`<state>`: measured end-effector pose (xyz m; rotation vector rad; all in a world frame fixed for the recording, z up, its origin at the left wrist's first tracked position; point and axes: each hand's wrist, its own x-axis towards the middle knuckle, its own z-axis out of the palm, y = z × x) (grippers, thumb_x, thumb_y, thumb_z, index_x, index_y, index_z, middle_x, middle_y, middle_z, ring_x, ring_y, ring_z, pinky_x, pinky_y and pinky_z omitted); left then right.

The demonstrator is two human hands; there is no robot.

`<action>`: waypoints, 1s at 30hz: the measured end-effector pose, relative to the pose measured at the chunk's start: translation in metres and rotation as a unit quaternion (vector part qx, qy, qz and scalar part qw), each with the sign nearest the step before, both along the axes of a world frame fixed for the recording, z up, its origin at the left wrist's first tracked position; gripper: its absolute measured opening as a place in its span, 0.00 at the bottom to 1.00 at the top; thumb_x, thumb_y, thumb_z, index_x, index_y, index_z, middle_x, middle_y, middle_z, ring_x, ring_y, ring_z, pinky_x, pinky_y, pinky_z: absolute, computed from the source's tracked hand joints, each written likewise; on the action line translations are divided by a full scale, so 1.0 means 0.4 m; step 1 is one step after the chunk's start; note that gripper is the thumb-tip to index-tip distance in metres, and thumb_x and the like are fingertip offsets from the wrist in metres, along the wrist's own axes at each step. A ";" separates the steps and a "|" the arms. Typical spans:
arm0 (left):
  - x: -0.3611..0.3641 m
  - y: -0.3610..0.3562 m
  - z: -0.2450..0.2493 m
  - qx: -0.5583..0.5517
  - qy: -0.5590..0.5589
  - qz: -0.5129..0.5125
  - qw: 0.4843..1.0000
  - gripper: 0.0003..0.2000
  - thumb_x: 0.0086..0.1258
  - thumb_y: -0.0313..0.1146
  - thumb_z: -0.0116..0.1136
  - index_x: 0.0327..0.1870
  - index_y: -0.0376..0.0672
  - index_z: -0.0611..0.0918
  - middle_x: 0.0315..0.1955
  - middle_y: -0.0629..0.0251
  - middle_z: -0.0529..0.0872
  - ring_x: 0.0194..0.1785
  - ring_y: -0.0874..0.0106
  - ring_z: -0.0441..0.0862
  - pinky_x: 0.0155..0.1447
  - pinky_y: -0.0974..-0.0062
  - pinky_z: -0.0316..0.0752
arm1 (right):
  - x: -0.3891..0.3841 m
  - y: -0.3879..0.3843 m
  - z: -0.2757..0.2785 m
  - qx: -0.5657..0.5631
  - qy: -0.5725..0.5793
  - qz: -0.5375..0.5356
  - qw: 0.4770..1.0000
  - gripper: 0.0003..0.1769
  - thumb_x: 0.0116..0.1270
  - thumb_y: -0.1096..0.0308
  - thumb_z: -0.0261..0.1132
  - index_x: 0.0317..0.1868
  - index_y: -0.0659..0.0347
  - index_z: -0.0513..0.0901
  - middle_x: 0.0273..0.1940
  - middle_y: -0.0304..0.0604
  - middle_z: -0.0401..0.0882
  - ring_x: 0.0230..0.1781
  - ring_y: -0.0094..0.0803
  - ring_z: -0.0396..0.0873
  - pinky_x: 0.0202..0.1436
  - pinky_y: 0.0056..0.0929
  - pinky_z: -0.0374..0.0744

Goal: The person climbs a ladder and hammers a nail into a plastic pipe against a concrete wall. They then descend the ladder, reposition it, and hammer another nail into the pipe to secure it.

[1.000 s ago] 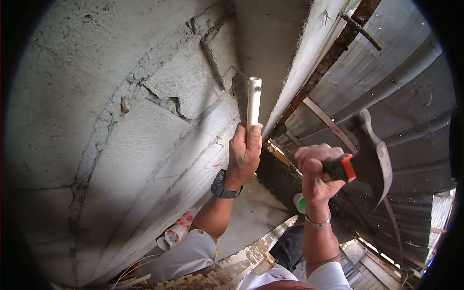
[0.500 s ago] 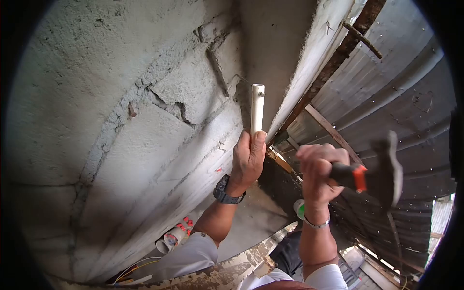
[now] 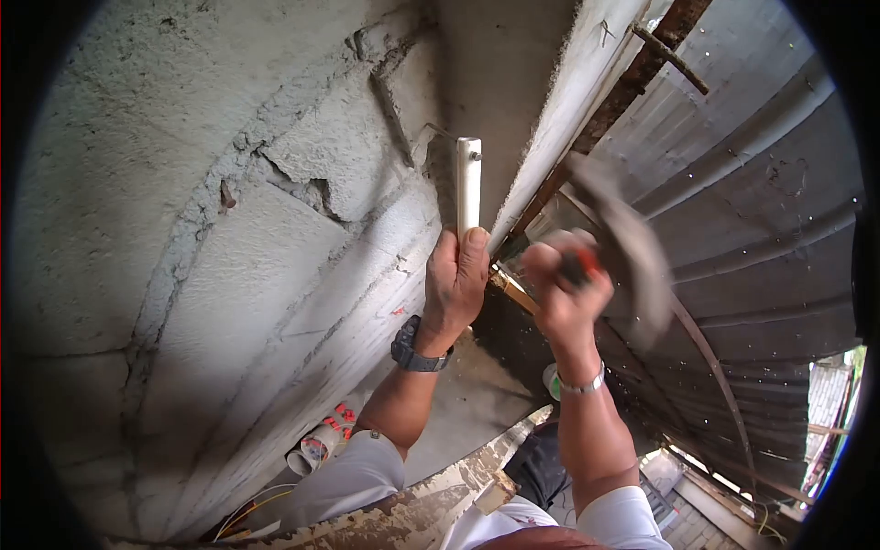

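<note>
My left hand (image 3: 456, 280), with a dark watch on the wrist, is wrapped round the lower part of a white tube (image 3: 468, 183). The tube stands upright near the wall corner, with a small screw or bolt near its top. To the right, my right hand (image 3: 566, 291) grips a hammer (image 3: 632, 247) by its dark and orange handle. The hammer head is blurred by motion, to the right of the tube. The tube's lower end is hidden in my left hand.
A rough concrete wall (image 3: 238, 275) with chipped grooves fills the left. Corrugated metal sheeting (image 3: 761, 247) and a rusty bar (image 3: 632, 87) are on the right. Below are a paint-worn beam (image 3: 412, 504), white pipe pieces (image 3: 318, 443) with red bits, and a green-and-white container (image 3: 552, 381).
My right hand and the hammer have moved left and up, nearer the tube, and the hammer has turned. The whole view has shifted slightly, with the tube still in my left hand.
</note>
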<state>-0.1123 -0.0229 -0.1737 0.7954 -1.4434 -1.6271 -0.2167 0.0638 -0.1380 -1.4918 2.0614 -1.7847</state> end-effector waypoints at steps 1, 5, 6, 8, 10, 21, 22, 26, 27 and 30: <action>0.000 0.001 0.003 -0.011 -0.008 0.007 1.000 0.16 0.78 0.45 0.46 0.38 0.39 0.74 0.16 0.75 0.67 0.17 0.85 0.62 0.19 0.83 0.57 | -0.009 -0.035 0.038 0.111 -0.053 0.042 0.992 0.09 0.62 0.72 0.64 0.42 0.66 0.81 0.27 0.38 0.78 0.24 0.29 0.73 0.35 0.27 0.75; 0.002 -0.004 -0.003 -0.014 0.001 -0.001 1.000 0.16 0.78 0.45 0.46 0.38 0.39 0.74 0.16 0.76 0.67 0.17 0.85 0.62 0.19 0.84 0.56 | 0.004 0.040 0.026 0.115 -0.216 -0.018 0.969 0.07 0.61 0.72 0.66 0.38 0.67 0.83 0.26 0.40 0.79 0.23 0.24 0.74 0.32 0.25 0.76; 0.001 -0.007 0.006 0.026 -0.003 -0.020 0.999 0.16 0.79 0.44 0.45 0.38 0.39 0.74 0.16 0.76 0.67 0.17 0.85 0.62 0.19 0.84 0.58 | 0.009 0.059 0.035 0.036 -0.255 -0.023 0.966 0.08 0.63 0.70 0.68 0.35 0.67 0.84 0.26 0.40 0.81 0.23 0.24 0.75 0.32 0.27 0.77; -0.002 -0.006 0.000 -0.002 0.018 -0.020 1.000 0.16 0.79 0.44 0.45 0.38 0.39 0.74 0.17 0.75 0.67 0.17 0.85 0.63 0.19 0.84 0.59 | 0.015 0.031 0.104 -0.242 -0.275 0.109 0.924 0.11 0.64 0.73 0.64 0.23 0.65 0.77 0.24 0.40 0.76 0.19 0.24 0.72 0.27 0.25 0.75; 0.003 -0.008 0.007 0.008 0.020 -0.021 1.000 0.16 0.79 0.45 0.45 0.38 0.39 0.74 0.17 0.75 0.67 0.17 0.85 0.63 0.19 0.84 0.60 | 0.029 0.011 0.126 -0.362 -0.323 0.125 0.866 0.11 0.64 0.73 0.62 0.23 0.65 0.77 0.24 0.41 0.76 0.18 0.26 0.71 0.27 0.28 0.75; 0.004 -0.004 0.036 0.041 0.014 -0.030 0.999 0.20 0.78 0.49 0.44 0.37 0.38 0.74 0.16 0.73 0.67 0.16 0.83 0.64 0.20 0.83 0.61 | 0.001 0.033 0.129 -0.243 -0.222 0.122 0.936 0.17 0.69 0.59 0.65 0.30 0.60 0.71 0.19 0.34 0.67 0.18 0.24 0.67 0.28 0.31 0.74; 0.004 -0.006 0.041 0.039 0.013 -0.031 0.999 0.20 0.78 0.49 0.44 0.37 0.38 0.74 0.15 0.73 0.67 0.16 0.83 0.64 0.19 0.83 0.61 | 0.005 0.018 0.137 -0.308 -0.212 0.146 0.916 0.19 0.69 0.56 0.64 0.30 0.60 0.70 0.19 0.34 0.65 0.18 0.24 0.67 0.28 0.32 0.74; 0.006 0.000 0.069 0.092 -0.009 -0.024 0.995 0.21 0.77 0.51 0.45 0.38 0.39 0.75 0.16 0.73 0.68 0.16 0.83 0.64 0.19 0.83 0.60 | -0.007 -0.047 0.035 0.146 -0.161 0.004 0.976 0.11 0.61 0.66 0.68 0.29 0.67 0.79 0.20 0.50 0.75 0.21 0.31 0.75 0.30 0.30 0.76; 0.011 0.001 0.063 0.088 -0.013 -0.034 0.995 0.21 0.78 0.51 0.45 0.38 0.39 0.75 0.16 0.72 0.68 0.16 0.82 0.64 0.19 0.83 0.60 | -0.008 -0.035 0.022 0.153 -0.145 -0.002 0.978 0.11 0.61 0.67 0.68 0.32 0.68 0.80 0.22 0.52 0.77 0.21 0.32 0.76 0.31 0.30 0.76; 0.026 0.003 0.050 0.078 -0.022 -0.020 0.996 0.20 0.78 0.50 0.44 0.38 0.39 0.75 0.15 0.71 0.69 0.16 0.81 0.65 0.20 0.82 0.60 | -0.009 0.024 0.043 0.203 -0.120 -0.041 0.971 0.14 0.61 0.65 0.70 0.41 0.66 0.82 0.24 0.51 0.79 0.22 0.31 0.75 0.33 0.30 0.77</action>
